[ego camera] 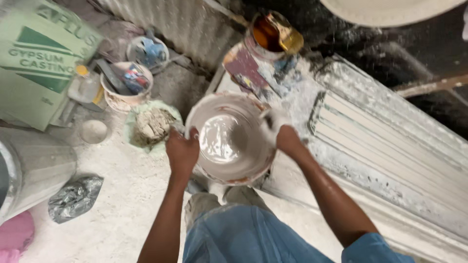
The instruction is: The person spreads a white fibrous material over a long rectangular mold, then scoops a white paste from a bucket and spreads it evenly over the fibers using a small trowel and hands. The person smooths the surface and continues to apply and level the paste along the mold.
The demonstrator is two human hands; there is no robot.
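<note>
I hold a plaster-smeared bucket (253, 168) in front of me, just above my knees. White liquid plaster (220, 139) lies in its bottom and shines. My left hand (182, 152) grips the bucket's left rim. My right hand (279, 130), coated white, grips the right rim with fingers over the edge. The bucket looks slightly tilted towards me.
A long ribbed white cornice mould (385, 146) runs along the right. A tin of brown liquid (267, 35) stands behind the bucket. On the left are a green basin of fibre (152, 127), tubs of tools (127, 82), a green gypsum sack (39, 58), a grey barrel (31, 168) and crumpled plastic (74, 197).
</note>
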